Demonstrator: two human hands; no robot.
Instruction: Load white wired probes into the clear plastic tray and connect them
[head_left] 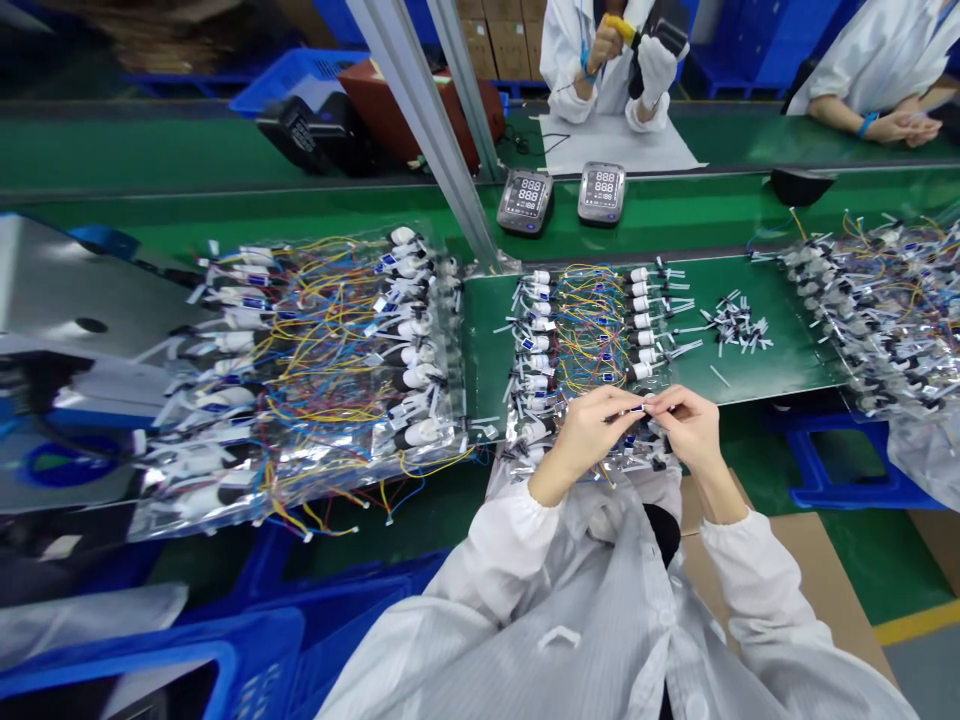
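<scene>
My left hand (589, 430) and my right hand (690, 425) meet over the near end of the middle batch of parts. Both are closed, thumb and fingertips pinched together. A small pale piece shows between the fingertips, too small to name. Under and beyond the hands lie two columns of white-and-black cylindrical parts (640, 322), joined by red, yellow and blue wires (589, 325). Short pale strips stick out from their ends. To the right of my right hand, a loose pile of short grey-white tube pieces (739, 322) rests on the green bench (795, 345).
Bagged wired parts fill the left (322, 370) and right (892, 300). Two monitors with lit digits (525, 202) stand behind a metal post (435, 130). Across the bench, one co-worker holds a yellow-handled tool (619, 28); another person's hands (904, 128) rest at right. Blue crates (262, 640) stand below left.
</scene>
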